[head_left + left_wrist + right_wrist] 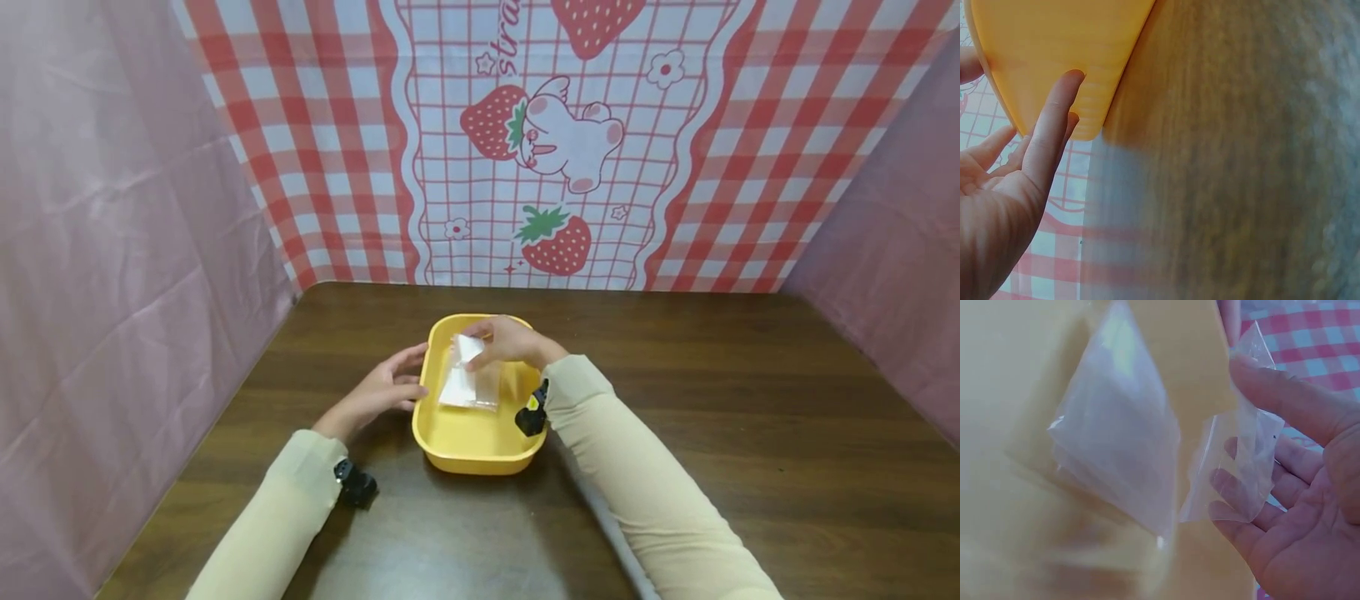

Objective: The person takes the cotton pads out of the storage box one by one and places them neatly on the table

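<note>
My right hand reaches over the far part of a yellow plastic basin. Between its thumb and fingers it pinches a clear plastic bag, and the fingers show through the film. More clear, shiny film spreads below, inside the basin; whether it is the same bag I cannot tell. In the head view the clear bag shows a bright white patch. My left hand is at the basin's left side, its fairly straight fingers along the outer wall and rim.
The basin stands on a dark brown wooden table. A red-and-white checked cloth with strawberries hangs behind it. Pink cloth hangs at the sides. Each wrist carries a small black camera.
</note>
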